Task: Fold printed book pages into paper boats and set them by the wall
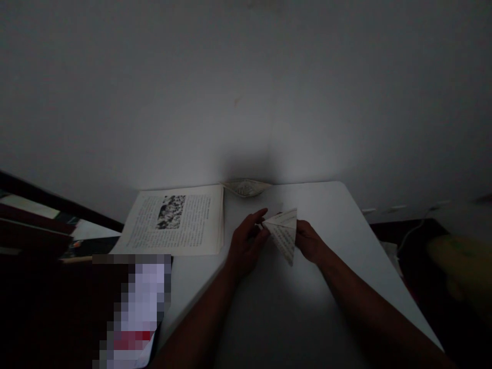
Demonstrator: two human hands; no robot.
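A printed sheet folded into a pointed, triangular shape is held above the white table. My right hand grips it from behind on the right, with most of its fingers hidden by the paper. At the paper's left tip, my left hand has its thumb and fingers curled close to the edge. Whether that hand pinches the tip or only touches it is hard to see in the dim light. Against the wall at the back stands a folded paper boat, also made of printed paper.
A stack of printed pages with a dark picture lies at the table's back left. Nearer me, a pixelated device-like object covers the left edge. The white table meets a grey wall. A blurred yellowish thing is at right.
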